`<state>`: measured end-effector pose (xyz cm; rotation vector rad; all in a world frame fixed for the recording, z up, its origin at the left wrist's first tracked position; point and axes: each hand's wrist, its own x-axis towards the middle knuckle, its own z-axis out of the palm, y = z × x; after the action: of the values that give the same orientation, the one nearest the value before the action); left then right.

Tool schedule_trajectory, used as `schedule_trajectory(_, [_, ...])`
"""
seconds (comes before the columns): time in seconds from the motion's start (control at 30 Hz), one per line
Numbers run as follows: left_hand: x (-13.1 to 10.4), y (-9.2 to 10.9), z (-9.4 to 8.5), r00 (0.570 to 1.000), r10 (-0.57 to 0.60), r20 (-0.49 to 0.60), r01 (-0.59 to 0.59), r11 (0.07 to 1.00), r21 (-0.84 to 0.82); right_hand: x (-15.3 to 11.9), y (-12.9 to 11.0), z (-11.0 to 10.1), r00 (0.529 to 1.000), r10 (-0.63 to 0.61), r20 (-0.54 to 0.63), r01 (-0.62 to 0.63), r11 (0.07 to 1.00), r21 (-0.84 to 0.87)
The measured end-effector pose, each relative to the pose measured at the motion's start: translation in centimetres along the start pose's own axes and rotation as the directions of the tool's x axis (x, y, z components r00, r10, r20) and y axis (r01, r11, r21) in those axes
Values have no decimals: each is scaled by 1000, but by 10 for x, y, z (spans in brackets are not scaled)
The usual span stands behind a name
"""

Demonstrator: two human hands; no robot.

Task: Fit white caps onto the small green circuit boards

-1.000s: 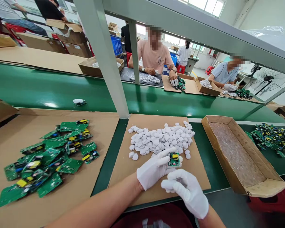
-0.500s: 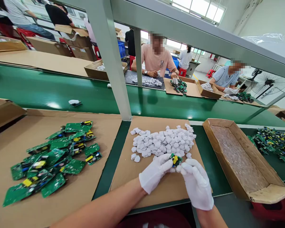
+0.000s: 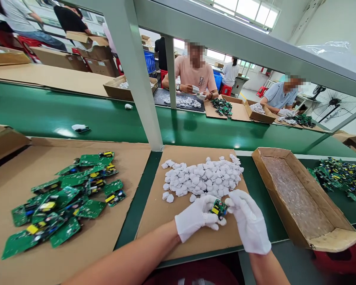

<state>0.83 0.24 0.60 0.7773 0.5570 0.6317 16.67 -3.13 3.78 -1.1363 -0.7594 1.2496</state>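
Note:
In white gloves, both my hands are over the cardboard sheet in front of me. My left hand grips a small green circuit board with a yellow component facing up. Fingers of my right hand are bent together at the board's right edge; whether they pinch a small piece as well is hidden. Just beyond my hands lies a heap of small white rounded pieces, with a few loose ones at its near side.
Circuit boards are piled on cardboard at left. An open cardboard box stands at right, beside another board pile. A green conveyor belt carries white-topped boards behind a grey post. Co-workers sit across it.
The board has turned and tilted in my left hand, showing more of its face. My right hand has risen slightly. White-topped boards on the belt have shifted left. The co-worker opposite has lifted their hands.

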Motion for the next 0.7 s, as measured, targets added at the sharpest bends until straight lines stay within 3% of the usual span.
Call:
schedule_trajectory(0.07, [-1,-1,1,999,27,-45,-29,999,-43,-5,0,-3,992,-116,-50,106,979,-172])
schedule_trajectory(0.13, [-1,-2,2,995,65,-78,-68,997,-34,-11,2,-6,965,-260,18,244,876,-416])
schedule_trajectory(0.27, [0,-3,4,975,192,-113,-186,980,65,-18,12,-11,850,-459,258,479,472,-740])
schedule_trajectory(0.43, [-2,-1,6,974,212,-81,-201,971,133,-12,23,-13,750,-533,392,564,204,-801])
schedule_trajectory(0.57, [-4,-2,8,972,220,-86,-203,964,170,-6,22,-13,614,-583,532,620,-60,-782])
schedule_trajectory(0.63, [-4,-3,8,967,236,-100,-209,951,230,-2,23,-13,585,-581,565,627,-118,-770])
schedule_trajectory(0.7, [-3,-4,9,968,228,-101,-196,946,257,2,24,-13,607,-562,563,628,-96,-772])
